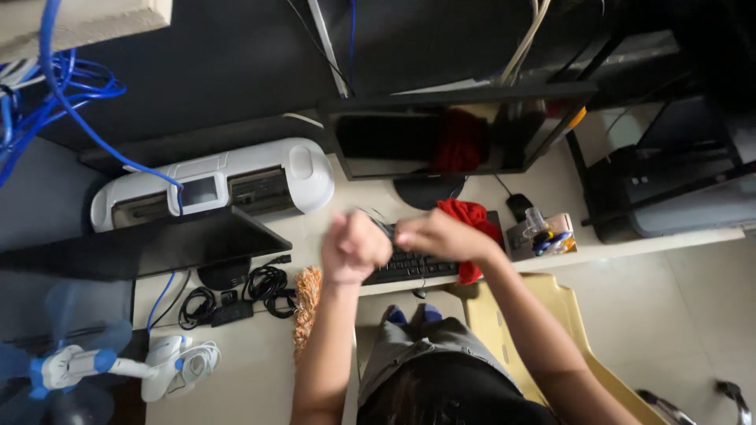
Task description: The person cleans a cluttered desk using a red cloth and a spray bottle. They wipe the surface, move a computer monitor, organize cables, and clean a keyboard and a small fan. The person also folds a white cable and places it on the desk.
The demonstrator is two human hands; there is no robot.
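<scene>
Keyboard point(409, 266), black, lies at the front edge of the desk point(260, 378), in front of the dark monitor point(453, 138), and both hands are raised just above it. The left hand point(354, 248) is closed in a fist, fingers curled together; the right hand point(441, 234) has its fingers pinched together, and something thin and dark seems to run between the two hands, too blurred to name. A red cloth point(472, 216) lies bunched at the keyboard's right end, partly on it. By my reading the work on the keyboard is under way rather than finished: the hands are busy over its left half, the cloth is set aside, not in either hand, and nothing shows which keys are done.
</scene>
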